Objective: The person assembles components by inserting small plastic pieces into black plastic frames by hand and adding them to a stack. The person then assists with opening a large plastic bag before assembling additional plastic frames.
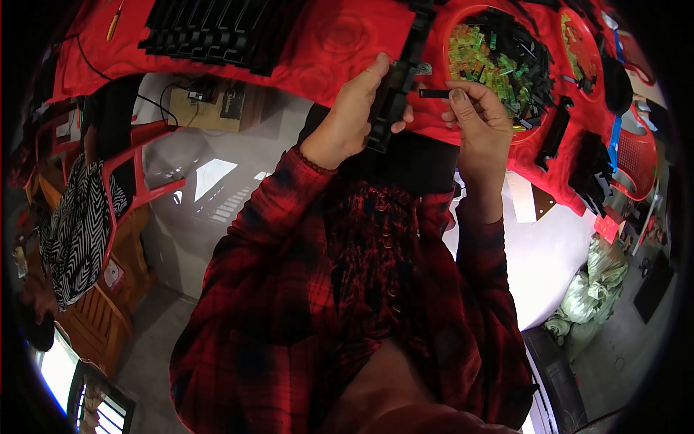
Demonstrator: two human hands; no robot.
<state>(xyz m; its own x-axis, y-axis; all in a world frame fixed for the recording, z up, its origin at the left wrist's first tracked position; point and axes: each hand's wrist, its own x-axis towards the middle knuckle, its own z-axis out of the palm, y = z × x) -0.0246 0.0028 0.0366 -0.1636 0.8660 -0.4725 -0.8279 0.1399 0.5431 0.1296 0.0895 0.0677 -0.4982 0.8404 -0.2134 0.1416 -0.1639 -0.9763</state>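
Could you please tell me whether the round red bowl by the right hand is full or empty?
Full: the red bowl is heaped with green and black small parts.

Looks like a small assembly workshop. The red-covered tabletop (340, 36) carries a bowl of plastic parts (499, 58) and stacked black frames (210, 29).

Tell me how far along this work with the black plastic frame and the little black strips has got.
Done: a batch of black frames lies stacked on the red table. In hand: the left hand grips a black frame, and the right hand pinches a small black strip beside it. Left: the red bowl holds many loose black and green pieces.
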